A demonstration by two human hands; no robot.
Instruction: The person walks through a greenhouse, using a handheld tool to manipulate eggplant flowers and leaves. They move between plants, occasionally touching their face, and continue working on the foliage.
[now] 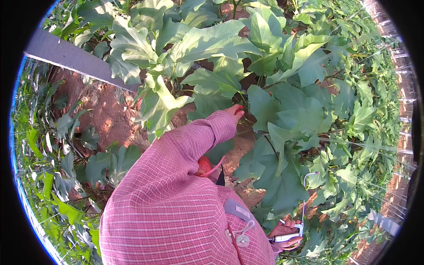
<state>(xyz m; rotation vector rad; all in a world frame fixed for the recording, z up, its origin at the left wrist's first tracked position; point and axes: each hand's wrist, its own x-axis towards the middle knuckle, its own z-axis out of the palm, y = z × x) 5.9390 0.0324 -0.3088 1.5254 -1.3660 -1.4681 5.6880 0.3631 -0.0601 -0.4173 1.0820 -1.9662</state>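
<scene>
My left hand [236, 112], at the end of a pink checked sleeve [185, 142], reaches among the stems of a broad-leaved plant, likely eggplant [215, 43]. Its fingers are curled beside a thin green stem [244, 98]; whether they pinch anything is too small to tell. Low on the right, my right hand [284, 230] grips the handle of a metal hand sprayer [287, 237]. From it a thin metal tube [303, 202] rises past the leaves and bends over at its tip. Below my left forearm shows a red object [203, 165] with a pink strap [214, 168], partly hidden by the sleeve.
A flat grey beam [79, 61] slants in from the upper left. Reddish bare soil [106, 112] lies between the plant rows. Dense foliage [361, 112] fills the right side, crossed by thin pale strings [367, 145]. More plants [112, 162] stand at my left.
</scene>
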